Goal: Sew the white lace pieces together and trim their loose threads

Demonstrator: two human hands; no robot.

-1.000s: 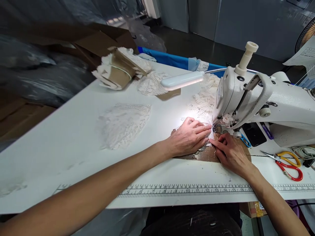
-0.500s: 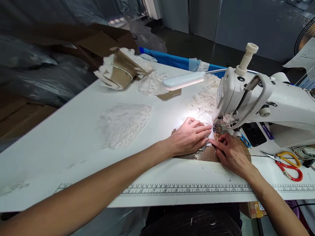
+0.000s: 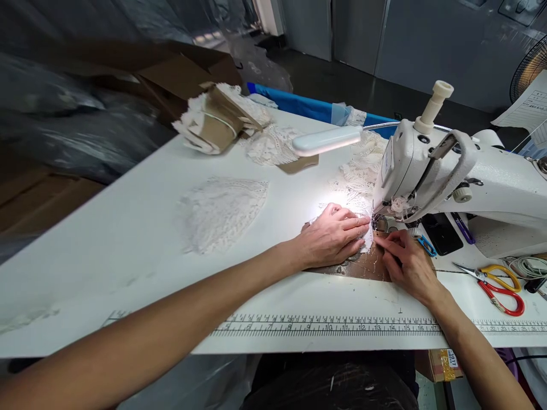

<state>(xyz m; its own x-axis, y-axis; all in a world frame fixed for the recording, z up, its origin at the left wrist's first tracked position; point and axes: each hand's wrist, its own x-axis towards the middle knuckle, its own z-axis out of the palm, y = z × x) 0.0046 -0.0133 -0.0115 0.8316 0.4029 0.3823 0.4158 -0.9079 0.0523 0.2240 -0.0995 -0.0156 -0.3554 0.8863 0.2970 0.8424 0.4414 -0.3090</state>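
Some white lace (image 3: 368, 241) under left hand (image 3: 334, 239), grip spread flat. Right hand (image 3: 408, 265) at lace edge; cannot tell if grip pinches. Scissors (image 3: 481, 275) at right; sewing machine (image 3: 504, 185) farther.

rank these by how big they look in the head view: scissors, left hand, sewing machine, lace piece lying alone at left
1. sewing machine, cut off by the frame
2. lace piece
3. left hand
4. scissors
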